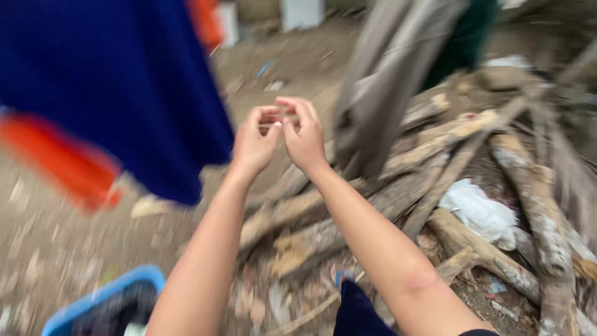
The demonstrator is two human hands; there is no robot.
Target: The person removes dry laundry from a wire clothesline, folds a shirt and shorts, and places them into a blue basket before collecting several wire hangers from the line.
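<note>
Both my arms reach forward and up, the hands meeting at mid-frame. My left hand [254, 144] and my right hand [303, 138] pinch a small pale object [278, 122] between their fingertips; blur hides what it is. A dark blue garment with orange trim [118, 87] hangs at the left, close to my left hand. A grey garment [380, 81] hangs just right of my right hand.
A pile of rough logs and branches [472, 205] lies on the dirt ground below and to the right, with a crumpled white bag [477, 210] among them. A blue basket [102, 305] holding dark clothes sits at the lower left.
</note>
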